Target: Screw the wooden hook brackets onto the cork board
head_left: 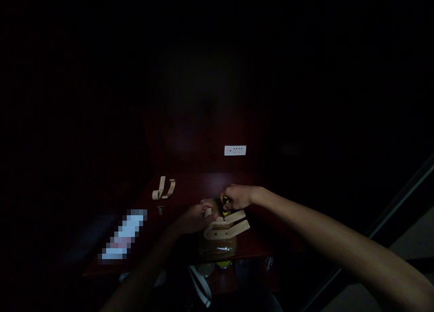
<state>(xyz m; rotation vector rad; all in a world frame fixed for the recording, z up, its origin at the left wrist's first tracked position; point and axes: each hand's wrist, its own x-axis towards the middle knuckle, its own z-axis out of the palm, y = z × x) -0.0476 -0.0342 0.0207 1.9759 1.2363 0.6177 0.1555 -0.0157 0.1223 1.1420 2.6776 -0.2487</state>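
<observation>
Right hand (237, 196) grips one screwdriver (225, 206); left hand (193, 219) holds one of two wooden hooks (236, 217). Two more hooks (162, 187) lie left of both.

Two hooks (162, 185) lie near the table's (193, 187) back left corner, small parts (160, 210) before them; a pixelated object (124, 235) lies along the left edge, towards the front left corner. At the front edge sits a package (217, 246) bearing a front hook (221, 234) and a rear hook (236, 216), a screwdriver (225, 212) at the latter; on the wall (190, 144) behind, a socket panel (235, 150)
</observation>
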